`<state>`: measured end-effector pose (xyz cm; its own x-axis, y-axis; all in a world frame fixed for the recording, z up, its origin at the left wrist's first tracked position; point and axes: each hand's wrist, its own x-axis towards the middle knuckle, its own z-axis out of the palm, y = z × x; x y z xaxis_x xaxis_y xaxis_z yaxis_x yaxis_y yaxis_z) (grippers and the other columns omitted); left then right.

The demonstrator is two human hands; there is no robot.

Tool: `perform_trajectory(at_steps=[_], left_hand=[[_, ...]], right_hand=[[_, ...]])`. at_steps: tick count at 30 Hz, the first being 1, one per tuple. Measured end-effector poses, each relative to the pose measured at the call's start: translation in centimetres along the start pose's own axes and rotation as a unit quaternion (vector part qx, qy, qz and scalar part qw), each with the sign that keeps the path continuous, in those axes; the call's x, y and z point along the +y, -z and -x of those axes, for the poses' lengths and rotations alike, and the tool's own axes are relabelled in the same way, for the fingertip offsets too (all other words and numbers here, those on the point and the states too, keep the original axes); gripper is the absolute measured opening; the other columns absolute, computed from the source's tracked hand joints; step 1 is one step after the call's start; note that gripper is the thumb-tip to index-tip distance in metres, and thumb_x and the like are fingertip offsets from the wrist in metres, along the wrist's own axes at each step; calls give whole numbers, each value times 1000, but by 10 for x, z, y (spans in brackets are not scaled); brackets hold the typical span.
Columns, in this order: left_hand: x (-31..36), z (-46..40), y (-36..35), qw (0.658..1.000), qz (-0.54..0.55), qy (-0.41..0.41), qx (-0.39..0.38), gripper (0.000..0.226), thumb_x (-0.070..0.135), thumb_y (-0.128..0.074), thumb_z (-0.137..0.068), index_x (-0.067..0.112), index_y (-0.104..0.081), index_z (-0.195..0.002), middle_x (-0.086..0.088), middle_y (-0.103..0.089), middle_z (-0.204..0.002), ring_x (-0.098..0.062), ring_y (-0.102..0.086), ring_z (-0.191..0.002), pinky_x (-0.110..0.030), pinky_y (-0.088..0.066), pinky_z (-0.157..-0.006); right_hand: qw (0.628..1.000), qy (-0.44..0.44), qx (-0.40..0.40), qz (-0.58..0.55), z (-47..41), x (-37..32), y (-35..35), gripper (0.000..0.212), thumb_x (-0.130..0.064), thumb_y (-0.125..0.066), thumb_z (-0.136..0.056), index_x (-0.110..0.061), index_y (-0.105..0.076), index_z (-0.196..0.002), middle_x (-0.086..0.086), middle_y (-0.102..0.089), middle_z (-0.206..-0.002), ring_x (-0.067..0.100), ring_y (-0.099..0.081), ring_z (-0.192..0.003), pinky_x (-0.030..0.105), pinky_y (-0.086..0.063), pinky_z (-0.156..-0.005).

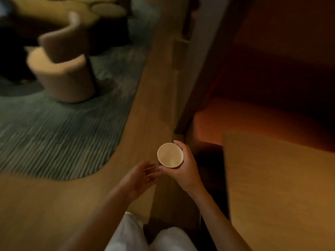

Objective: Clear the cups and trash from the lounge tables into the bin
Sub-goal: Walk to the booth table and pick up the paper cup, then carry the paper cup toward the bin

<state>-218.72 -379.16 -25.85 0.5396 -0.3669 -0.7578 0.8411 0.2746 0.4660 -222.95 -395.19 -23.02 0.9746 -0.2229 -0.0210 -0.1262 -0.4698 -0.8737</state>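
Beige armchair [63, 77], blurred, stands at far left on a grey-green striped carpet [54, 134], with wooden floor [45, 205] curving round it. Moving right, the left hand [139, 178] is held low in front of the body, fingers loosely spread and grasping nothing, its fingertips just beside the cup. Next, the cup [170, 155], pale paper, upright and seemingly empty, is carried in the air over the floor by the right hand [184, 165], whose fingers and thumb curl round its side. Further right is a wooden table [281, 187] with a bare top, and dim orange seating behind it. No bin appears anywhere. Judging from this, one cup is collected but not yet thrown away; whether other cups or trash remain cannot be told.
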Motion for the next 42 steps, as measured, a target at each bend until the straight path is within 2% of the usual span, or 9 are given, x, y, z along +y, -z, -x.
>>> perform_trajectory(at_steps=[3,6,12,15,19,28,32,37,42], left_hand=[[20,24,82,994,92,-21,47,33,28,-42,-99,3,-57,-114,-16,-74,-90,-26,-73,-81,-36,-58,-68],[38,55,165,977,188,-36,91,31,27,-45,-98,2,-58,-112,-19,-72,-94,-29,-72,-80,-37,-60,-64],[98,126,309,928,319,-73,178,28,24,-39,-99,4,-58,-105,-18,-66,-96,-27,-67,-82,-38,-57,-75],[137,156,362,893,379,-110,215,28,23,-38,-99,5,-59,-99,-17,-65,-94,-29,-63,-88,-40,-47,-88],[181,176,422,849,445,-162,233,29,25,-40,-97,4,-61,-98,-15,-69,-86,-27,-68,-77,-39,-47,-86],[306,150,551,784,530,-214,241,28,26,-44,-95,5,-62,-102,-15,-68,-98,-28,-62,-92,-40,-48,-87],[400,138,609,764,541,-231,266,28,26,-43,-96,6,-62,-102,-14,-65,-99,-28,-61,-91,-40,-45,-91],[507,148,681,740,559,-268,262,30,26,-44,-95,5,-62,-107,-15,-65,-106,-28,-62,-96,-39,-48,-90],[570,157,767,707,587,-292,264,31,25,-47,-94,4,-62,-110,-18,-64,-116,-32,-58,-111,-42,-45,-97]], right_hand=[[993,20,-114,-12,-16,-30,-76,86,-41,-87,-59,-49,-35,-127,-25,-44,-130,-9,-41,-120,5,-39,-92],[976,28,-213,-22,-23,-65,-163,88,-47,-85,-58,-50,-34,-129,-31,-43,-129,-8,-42,-121,12,-43,-93],[932,102,-348,-8,-37,-159,-339,87,-38,-86,-60,-39,-37,-132,-12,-49,-131,3,-48,-119,27,-47,-98],[913,159,-374,-16,-50,-216,-411,86,-27,-88,-60,-24,-44,-133,-3,-52,-128,10,-50,-117,35,-46,-97],[886,198,-419,-28,-70,-275,-492,88,-25,-89,-59,-17,-44,-135,-2,-53,-129,10,-50,-118,33,-45,-99],[849,223,-474,-74,-167,-352,-669,90,-23,-91,-57,-30,-43,-133,-18,-52,-125,-5,-49,-116,10,-42,-92],[831,227,-501,-80,-233,-406,-750,91,-22,-91,-57,-18,-44,-135,-13,-53,-126,2,-51,-118,19,-44,-98],[799,257,-537,-86,-299,-487,-852,86,-24,-91,-57,-23,-46,-131,-24,-51,-121,-3,-51,-113,16,-43,-95],[775,258,-569,-96,-329,-544,-956,85,-26,-91,-57,-25,-47,-130,-18,-54,-123,1,-52,-115,29,-47,-98]])
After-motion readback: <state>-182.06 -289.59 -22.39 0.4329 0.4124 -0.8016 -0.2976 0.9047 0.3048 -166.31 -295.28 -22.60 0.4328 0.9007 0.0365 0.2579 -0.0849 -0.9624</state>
